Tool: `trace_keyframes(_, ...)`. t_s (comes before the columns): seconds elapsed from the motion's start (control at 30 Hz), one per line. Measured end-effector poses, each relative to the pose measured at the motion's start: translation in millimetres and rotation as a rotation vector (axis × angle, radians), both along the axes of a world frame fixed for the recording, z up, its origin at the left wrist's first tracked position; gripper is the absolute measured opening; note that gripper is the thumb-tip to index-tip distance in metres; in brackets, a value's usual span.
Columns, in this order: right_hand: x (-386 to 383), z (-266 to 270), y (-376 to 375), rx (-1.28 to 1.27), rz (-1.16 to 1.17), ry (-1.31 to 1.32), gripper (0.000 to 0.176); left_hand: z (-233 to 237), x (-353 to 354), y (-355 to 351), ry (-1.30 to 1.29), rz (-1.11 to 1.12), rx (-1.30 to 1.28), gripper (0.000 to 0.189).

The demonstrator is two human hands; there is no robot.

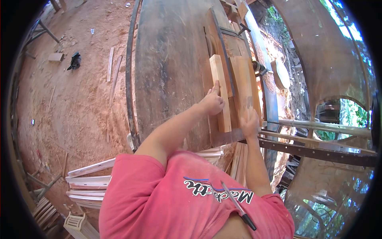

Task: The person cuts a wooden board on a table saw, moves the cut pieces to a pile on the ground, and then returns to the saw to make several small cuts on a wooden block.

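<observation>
Two hands on wood: left hand (213, 101) presses the strip (220, 85) lying beside the board (243, 79) on the bench (171, 59), fingers half-curled, not gripping; right hand (250, 123) blurred, I can't tell; I'd fear the strip skidding.

You are standing in an open-air woodworking shop. A big, worn wooden bench (171, 71) fills the middle, with a timber strip (220, 91) and boards (242, 79) lying along a raised guide rail (218, 40). The reddish dirt floor (71, 111) is strewn with offcuts (110, 63) and sawdust. Stacks of white moulded pieces (89, 185) lie on the ground to your left, and green trees (350, 113) show beyond the steel frame (314, 149).
</observation>
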State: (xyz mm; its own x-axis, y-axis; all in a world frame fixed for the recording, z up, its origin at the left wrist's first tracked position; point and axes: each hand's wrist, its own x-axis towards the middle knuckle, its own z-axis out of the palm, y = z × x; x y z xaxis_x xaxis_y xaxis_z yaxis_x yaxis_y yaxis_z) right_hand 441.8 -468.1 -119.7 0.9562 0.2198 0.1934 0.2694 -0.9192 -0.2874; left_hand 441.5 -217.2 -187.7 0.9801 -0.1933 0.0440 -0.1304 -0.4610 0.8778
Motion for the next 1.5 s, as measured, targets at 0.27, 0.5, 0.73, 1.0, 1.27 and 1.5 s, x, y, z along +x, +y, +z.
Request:
trace_keyframes(0.27,4.5,31.0,22.3,-0.284,-0.155,0.171,0.056,-2.8,-0.9,-0.8,-0.045,-0.001,0.027,0.04)
trace_keyframes(0.5,-13.1,22.1,27.5,-0.344,-0.15,-0.231,0.065,2.3,-0.9,1.6,-0.014,-0.008,0.012,0.04)
trace_keyframes(0.73,-90.0,31.4,68.7,-0.162,0.138,0.286,0.084,3.8,-1.6,2.1,-0.003,-0.018,0.022,0.039)
trace_keyframes(1.0,-82.7,21.3,70.7,-0.014,0.104,0.333,0.075,9.3,-0.7,19.1,-0.009,-0.043,-0.066,0.043)
trace_keyframes(1.27,-51.3,83.6,76.7,0.081,0.229,0.096,0.053,29.6,17.8,25.6,-0.083,-0.031,-0.003,0.04)
trace_keyframes(1.5,-8.5,142.2,96.9,0.128,0.171,0.057,0.042,55.9,41.4,37.1,-0.063,-0.037,-0.049,0.043)
